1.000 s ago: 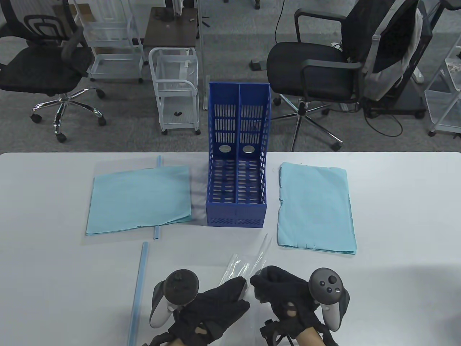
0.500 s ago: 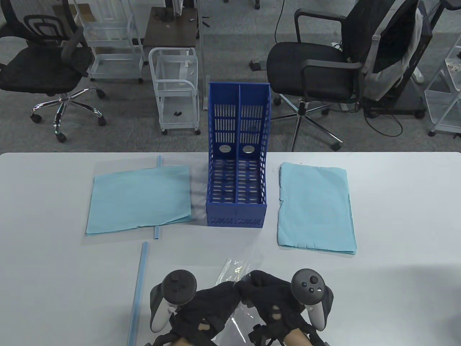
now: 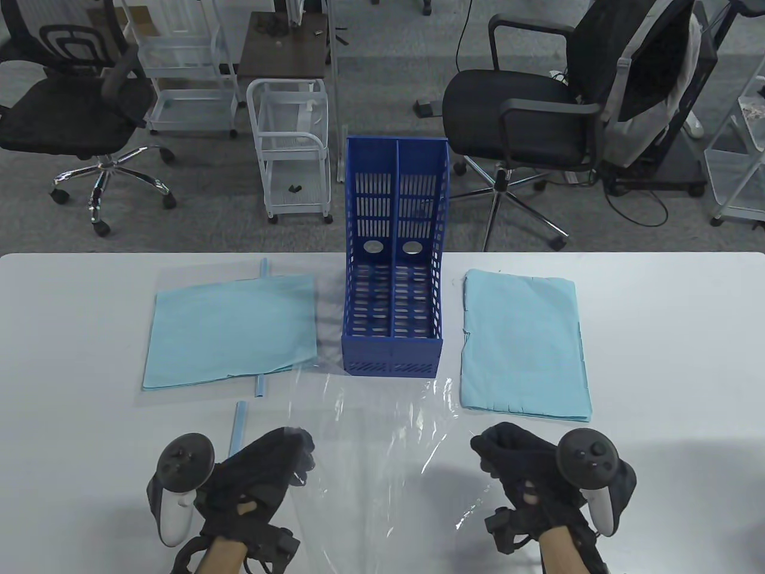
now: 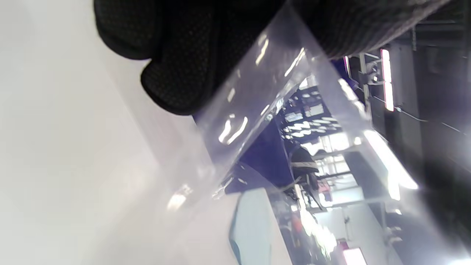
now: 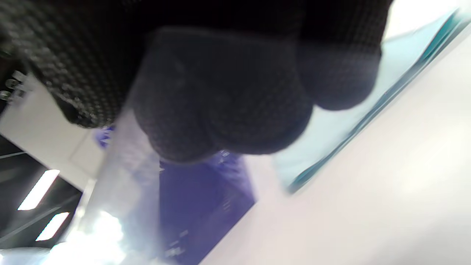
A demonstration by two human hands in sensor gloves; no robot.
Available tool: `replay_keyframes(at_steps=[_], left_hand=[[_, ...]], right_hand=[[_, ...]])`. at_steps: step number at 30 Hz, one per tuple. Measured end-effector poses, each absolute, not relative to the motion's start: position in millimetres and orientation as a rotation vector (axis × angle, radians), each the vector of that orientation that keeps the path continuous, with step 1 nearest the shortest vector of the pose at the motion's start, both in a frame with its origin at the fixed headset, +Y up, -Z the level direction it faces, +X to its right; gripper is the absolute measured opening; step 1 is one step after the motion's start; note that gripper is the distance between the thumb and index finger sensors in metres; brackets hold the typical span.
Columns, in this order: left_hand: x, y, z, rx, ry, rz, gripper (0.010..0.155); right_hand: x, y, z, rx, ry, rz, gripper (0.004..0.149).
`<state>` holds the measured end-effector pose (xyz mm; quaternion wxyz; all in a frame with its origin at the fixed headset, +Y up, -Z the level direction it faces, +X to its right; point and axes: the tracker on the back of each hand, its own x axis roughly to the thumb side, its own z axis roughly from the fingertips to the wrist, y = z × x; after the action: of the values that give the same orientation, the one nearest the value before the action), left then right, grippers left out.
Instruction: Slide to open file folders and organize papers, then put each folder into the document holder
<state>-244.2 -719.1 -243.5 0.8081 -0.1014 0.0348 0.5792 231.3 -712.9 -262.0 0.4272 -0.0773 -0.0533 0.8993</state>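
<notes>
We hold the clear folder (image 3: 382, 442) spread low in the frame, left hand (image 3: 257, 472) and right hand (image 3: 520, 472) fingers pinching opposite edges, ready for papers (image 3: 523, 341)

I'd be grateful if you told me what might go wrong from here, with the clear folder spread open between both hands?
The clear folder, held between the left hand and right hand, reaches the blue document holder; its far edge may catch or nudge it. The slippery sheet might slide out of the gloved fingers. The loose slide bar beside the left hand might get knocked.
</notes>
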Motion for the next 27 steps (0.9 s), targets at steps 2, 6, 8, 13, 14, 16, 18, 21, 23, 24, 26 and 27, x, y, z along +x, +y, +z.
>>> replay_keyframes(at_steps=[2, 6, 8, 13, 14, 16, 18, 21, 23, 24, 26, 27], left_hand=[[-255.1, -725.3, -247.1, -0.238, 0.117, 1.232, 0.048], [-266.8, -736.1, -252.5, -0.308, 0.19, 1.194, 0.048], [-268.6, -740.5, -254.4, -0.352, 0.21, 1.173, 0.048], [-263.2, -743.7, -256.8, -0.431, 0.219, 1.077, 0.048], [-260.6, -744.9, -257.3, -0.439, 0.229, 1.041, 0.048], [-256.4, -747.6, -258.4, -0.464, 0.245, 0.981, 0.049], [-252.7, -751.1, -259.7, -0.504, 0.257, 0.912, 0.049], [-249.7, -755.7, -261.2, -0.557, 0.271, 0.86, 0.05], [-248.8, -758.7, -262.0, -0.588, 0.276, 0.842, 0.05], [-248.5, -759.5, -262.2, -0.594, 0.283, 0.836, 0.051], [-248.2, -760.5, -262.4, -0.607, 0.294, 0.815, 0.051], [-248.1, -760.7, -262.6, -0.614, 0.295, 0.798, 0.052]], right_hand=[[244.5, -719.9, -267.5, -0.265, -0.108, 2.269, 0.042], [260.9, -735.6, -276.4, -0.372, -0.061, 2.306, 0.042], [265.0, -742.6, -279.3, -0.412, -0.045, 2.321, 0.042], [263.7, -743.9, -280.6, -0.458, -0.057, 2.415, 0.042], [262.2, -743.3, -280.6, -0.458, -0.058, 2.454, 0.042], [259.3, -743.6, -281.1, -0.463, -0.05, 2.503, 0.042], [256.8, -744.9, -282.5, -0.476, -0.029, 2.555, 0.042], [252.2, -748.0, -284.1, -0.467, -0.006, 2.597, 0.042], [248.5, -749.4, -285.3, -0.458, 0.003, 2.614, 0.043], [247.5, -749.6, -285.7, -0.452, 0.008, 2.616, 0.043], [245.6, -749.8, -286.3, -0.448, 0.011, 2.618, 0.043], [244.7, -750.0, -286.7, -0.443, 0.015, 2.62, 0.043]])
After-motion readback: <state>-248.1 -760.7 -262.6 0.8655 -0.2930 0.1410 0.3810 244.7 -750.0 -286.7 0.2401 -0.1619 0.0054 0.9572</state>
